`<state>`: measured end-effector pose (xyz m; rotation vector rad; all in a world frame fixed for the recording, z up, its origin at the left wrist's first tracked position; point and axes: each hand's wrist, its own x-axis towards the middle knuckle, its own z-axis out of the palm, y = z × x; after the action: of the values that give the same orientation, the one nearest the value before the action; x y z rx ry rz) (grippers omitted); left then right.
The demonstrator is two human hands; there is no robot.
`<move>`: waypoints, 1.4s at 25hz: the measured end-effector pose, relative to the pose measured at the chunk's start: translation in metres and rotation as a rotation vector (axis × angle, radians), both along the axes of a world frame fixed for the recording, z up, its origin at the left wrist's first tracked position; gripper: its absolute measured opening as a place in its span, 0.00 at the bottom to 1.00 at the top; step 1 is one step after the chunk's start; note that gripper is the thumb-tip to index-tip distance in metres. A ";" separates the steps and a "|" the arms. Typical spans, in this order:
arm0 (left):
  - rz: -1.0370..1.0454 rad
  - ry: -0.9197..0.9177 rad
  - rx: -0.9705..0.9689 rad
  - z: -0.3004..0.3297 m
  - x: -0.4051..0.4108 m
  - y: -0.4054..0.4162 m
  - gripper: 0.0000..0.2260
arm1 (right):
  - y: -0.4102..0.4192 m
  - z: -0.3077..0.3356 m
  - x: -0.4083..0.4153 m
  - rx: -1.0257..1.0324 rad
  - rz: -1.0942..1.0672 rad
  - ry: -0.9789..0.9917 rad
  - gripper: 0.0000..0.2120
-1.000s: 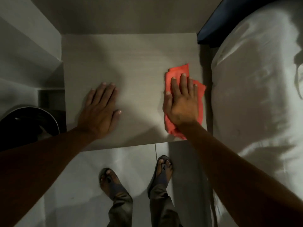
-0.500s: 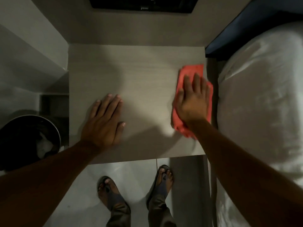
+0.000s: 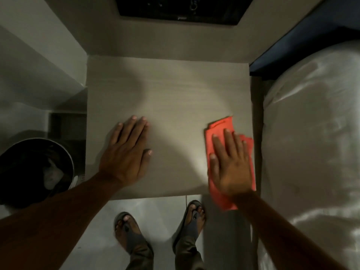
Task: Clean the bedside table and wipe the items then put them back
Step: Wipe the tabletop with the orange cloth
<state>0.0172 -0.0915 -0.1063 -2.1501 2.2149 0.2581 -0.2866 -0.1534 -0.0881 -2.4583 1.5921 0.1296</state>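
The bedside table [image 3: 175,90] has a pale wood-grain top with nothing standing on it. My left hand [image 3: 126,152] lies flat, palm down, on its front left part, fingers together and holding nothing. My right hand [image 3: 231,164] presses flat on a red cloth [image 3: 222,125] at the table's front right corner. The cloth's near end hangs over the front edge.
A bed with a white cover [image 3: 311,143] runs along the right side, a dark headboard [image 3: 303,36] behind it. A round dark bin [image 3: 37,168] with crumpled waste stands on the floor at left. A dark panel [image 3: 181,8] sits on the wall above. My sandalled feet [image 3: 159,228] stand in front.
My right hand has slid the red cloth from the table's far right part toward the front right corner. The camera has tilted up, and my left hand has stayed put.
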 end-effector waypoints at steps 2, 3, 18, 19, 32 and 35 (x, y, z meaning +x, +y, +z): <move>-0.005 -0.006 0.012 0.000 -0.001 -0.002 0.32 | -0.057 -0.001 0.016 -0.045 -0.125 0.012 0.28; -0.005 -0.006 0.011 0.000 0.000 0.000 0.32 | -0.093 -0.003 0.043 -0.058 -0.182 -0.004 0.28; -0.038 0.012 -0.044 -0.005 0.006 0.000 0.30 | -0.118 -0.002 0.118 -0.100 -0.151 -0.356 0.24; -0.046 0.033 -0.017 -0.003 0.004 0.000 0.31 | -0.123 -0.006 0.099 -0.073 -0.168 -0.293 0.24; 0.153 0.076 0.068 0.021 -0.040 -0.148 0.31 | -0.132 -0.020 0.090 -0.122 -0.090 -0.198 0.29; 0.091 -0.050 0.018 0.017 0.040 -0.143 0.29 | -0.135 -0.023 0.088 -0.121 -0.067 -0.171 0.29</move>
<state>0.0568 -0.2341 -0.0890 -2.2257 2.0836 0.2248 -0.1986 -0.2879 -0.1110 -2.4246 1.6500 -0.1875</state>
